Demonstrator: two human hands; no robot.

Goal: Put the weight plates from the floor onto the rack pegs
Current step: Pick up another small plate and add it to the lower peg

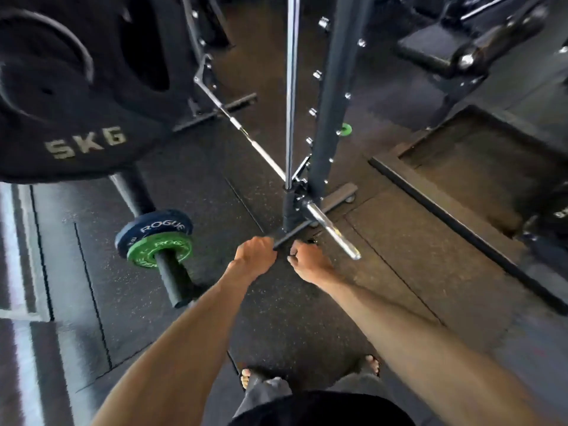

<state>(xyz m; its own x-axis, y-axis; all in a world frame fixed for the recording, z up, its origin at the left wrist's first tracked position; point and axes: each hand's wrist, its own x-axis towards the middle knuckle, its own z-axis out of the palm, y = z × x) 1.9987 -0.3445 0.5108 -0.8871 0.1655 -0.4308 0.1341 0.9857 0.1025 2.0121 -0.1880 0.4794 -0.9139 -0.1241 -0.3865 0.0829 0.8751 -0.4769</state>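
Note:
The dark plate rack upright [329, 118] rises at centre, with a chrome peg [335, 232] sticking out low towards me. A small green plate [345, 129] hangs on a peg on the rack's far side. My left hand [255, 256] and my right hand [309, 262] reach down side by side at the tip of the rack's black floor foot [292, 235]. Both have their fingers curled. Whatever they grip is too dark to make out. At the left, a blue plate [153, 227] and a green plate [159, 249] sit on a black sleeve [175, 281].
A large black plate marked 5KG [76, 118] fills the upper left, close to the camera. A steel bar [290, 87] stands upright beside the rack and a thinner bar [233, 121] leans behind it. A bench [430, 50] and a raised platform [476, 167] lie to the right. My feet [307, 373] stand on rubber flooring.

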